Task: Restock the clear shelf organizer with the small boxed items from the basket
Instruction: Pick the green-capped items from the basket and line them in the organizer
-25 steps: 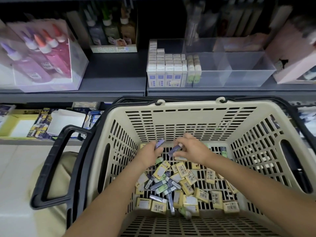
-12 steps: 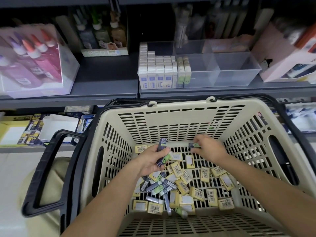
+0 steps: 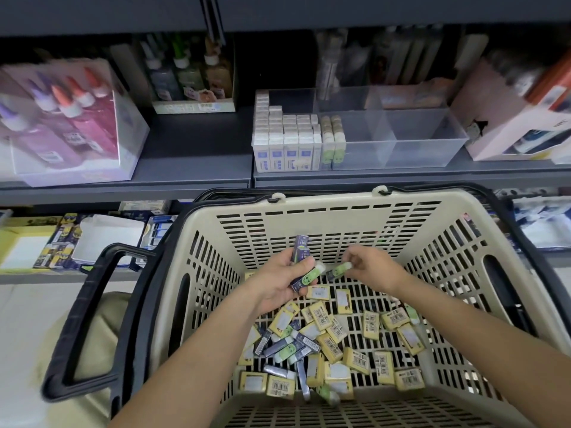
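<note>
The right hand (image 3: 370,267) is bringing a newly picked green-tipped box (image 3: 339,269) back toward the left hand (image 3: 278,284); the left hand is now holding two purple boxes (image 3: 300,253) rather than one, tilted more upright.

Basket (image 3: 340,208), beige: loose yellow boxes (image 3: 370,325) on floor. Left hand (image 3: 279,281) grips purple-green boxes (image 3: 301,267); right hand (image 3: 372,267) pinches one (image 3: 338,269). Shelf above: clear organizer (image 3: 411,143), left compartment stocked.
</note>
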Demonstrator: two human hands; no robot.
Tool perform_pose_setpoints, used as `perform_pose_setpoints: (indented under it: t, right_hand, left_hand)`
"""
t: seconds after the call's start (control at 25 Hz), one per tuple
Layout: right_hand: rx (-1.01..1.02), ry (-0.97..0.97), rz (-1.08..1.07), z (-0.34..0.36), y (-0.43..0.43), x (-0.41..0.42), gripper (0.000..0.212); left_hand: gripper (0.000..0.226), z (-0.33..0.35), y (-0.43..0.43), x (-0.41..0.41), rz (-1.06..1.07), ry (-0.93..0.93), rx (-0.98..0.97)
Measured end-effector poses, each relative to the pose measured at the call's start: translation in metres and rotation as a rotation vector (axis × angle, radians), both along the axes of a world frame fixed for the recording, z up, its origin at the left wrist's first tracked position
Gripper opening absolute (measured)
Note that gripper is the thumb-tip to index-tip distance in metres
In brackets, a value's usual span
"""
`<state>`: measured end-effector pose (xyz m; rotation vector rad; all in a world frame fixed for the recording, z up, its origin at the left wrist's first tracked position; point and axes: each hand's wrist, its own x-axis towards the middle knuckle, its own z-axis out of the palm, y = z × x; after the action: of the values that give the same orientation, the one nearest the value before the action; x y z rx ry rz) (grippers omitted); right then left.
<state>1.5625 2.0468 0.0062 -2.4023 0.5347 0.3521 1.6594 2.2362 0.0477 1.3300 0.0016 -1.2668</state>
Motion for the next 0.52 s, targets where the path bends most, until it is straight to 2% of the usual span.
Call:
perform_pose_setpoints:
  t: [0.08, 0.16, 0.28, 0.52]
  right_hand:
    - [0.266, -0.098, -0.042, 0.032, 0.002, 0.007, 0.015]
    - [0.406, -0.203, -0.062, 0.061, 0.002, 0.011, 0.021]
    - [0.424, -0.322, -0.113, 0.094, 0.000, 0.014, 0.026]
    - [0.345, -0.512, -0.179, 0.151, -0.028, 0.032, 0.019]
  left_hand:
    - [0.008, 0.016, -0.003, 0.003, -0.044, -0.095, -0.028]
    - [0.008, 0.034, -0.005, 0.008, -0.042, -0.171, -0.073]
    - [0.009, 0.058, -0.007, 0.018, -0.006, -0.309, -0.131]
    - [0.011, 0.097, -0.028, 0.047, 0.018, -0.756, -0.097]
